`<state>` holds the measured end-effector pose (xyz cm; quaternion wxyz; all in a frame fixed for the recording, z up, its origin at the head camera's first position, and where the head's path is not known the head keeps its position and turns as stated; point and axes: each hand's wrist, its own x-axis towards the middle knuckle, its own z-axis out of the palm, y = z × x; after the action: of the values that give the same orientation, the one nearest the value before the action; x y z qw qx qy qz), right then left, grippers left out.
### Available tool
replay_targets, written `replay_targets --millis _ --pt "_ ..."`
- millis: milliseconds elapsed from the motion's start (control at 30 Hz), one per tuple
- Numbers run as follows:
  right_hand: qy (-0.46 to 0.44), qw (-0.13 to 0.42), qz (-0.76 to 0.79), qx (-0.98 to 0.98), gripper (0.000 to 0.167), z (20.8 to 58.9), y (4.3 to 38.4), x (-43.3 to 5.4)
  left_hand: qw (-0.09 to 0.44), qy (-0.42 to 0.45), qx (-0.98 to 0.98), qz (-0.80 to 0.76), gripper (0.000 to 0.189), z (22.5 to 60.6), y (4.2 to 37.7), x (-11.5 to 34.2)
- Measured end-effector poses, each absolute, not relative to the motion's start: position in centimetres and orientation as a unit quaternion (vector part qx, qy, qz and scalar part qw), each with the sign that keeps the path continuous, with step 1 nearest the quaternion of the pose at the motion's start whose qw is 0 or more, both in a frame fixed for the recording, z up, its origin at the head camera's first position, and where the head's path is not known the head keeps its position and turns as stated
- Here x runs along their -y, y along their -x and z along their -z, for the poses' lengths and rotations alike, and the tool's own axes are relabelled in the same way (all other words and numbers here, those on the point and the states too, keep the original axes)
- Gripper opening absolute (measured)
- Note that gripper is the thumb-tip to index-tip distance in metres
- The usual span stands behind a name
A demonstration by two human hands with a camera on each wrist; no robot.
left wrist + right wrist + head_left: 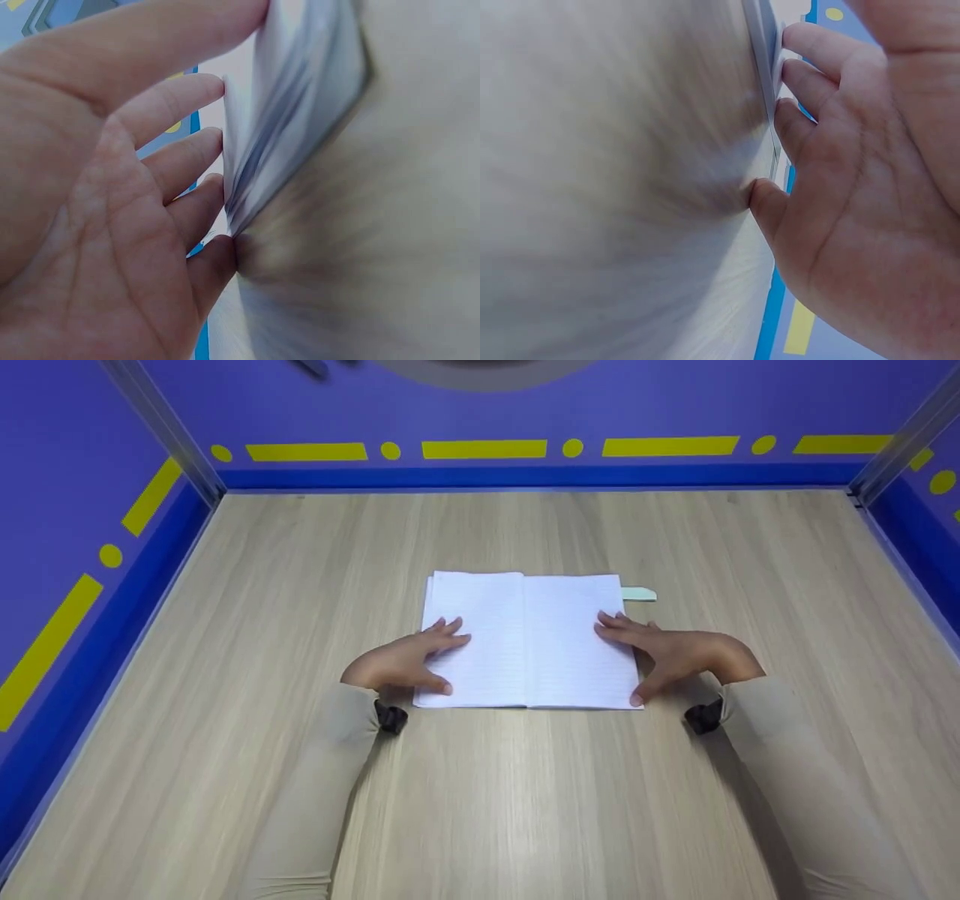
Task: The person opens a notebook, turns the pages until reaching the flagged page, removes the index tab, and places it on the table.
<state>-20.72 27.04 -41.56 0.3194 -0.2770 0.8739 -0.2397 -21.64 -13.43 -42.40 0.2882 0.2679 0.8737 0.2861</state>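
An open notebook (525, 660) with lined white pages lies flat on the table. My left hand (409, 660) rests on the outer part of its left page, fingers spread and thumb near the lower edge. On the right page's outer edge my right hand (667, 656) presses with its fingertips, the thumb at the lower corner. In the left wrist view the left hand (112, 195) touches the stacked page edges (277, 112). The right wrist view has the right hand (847, 165) with three fingertips on the notebook's edge (761, 60) and the little finger against the tabletop.
A pale green tab (639, 594) sticks out from the notebook's upper right side. The wood-grain table (480, 795) is bordered by a blue back wall (487, 416) and side walls with yellow marks. Each wrist wears a black device, such as the left wrist's camera (391, 718).
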Motion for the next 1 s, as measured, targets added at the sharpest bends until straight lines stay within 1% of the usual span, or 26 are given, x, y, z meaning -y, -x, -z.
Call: replay_targets --millis 267,600,1000 --pt "0.268 0.312 0.252 -0.876 0.109 41.73 20.67 -26.96 0.281 -0.266 -0.874 -0.294 0.081 42.33 21.41 13.49" --pt "0.282 0.288 0.278 -0.872 0.089 41.87 20.38 -26.88 0.276 -0.264 -0.874 -0.302 0.081 42.54 21.46 13.59" --pt "0.282 0.29 0.277 -0.872 0.089 42.29 20.64 -27.15 0.28 -0.266 -0.874 -0.295 0.081 42.47 21.45 13.35"
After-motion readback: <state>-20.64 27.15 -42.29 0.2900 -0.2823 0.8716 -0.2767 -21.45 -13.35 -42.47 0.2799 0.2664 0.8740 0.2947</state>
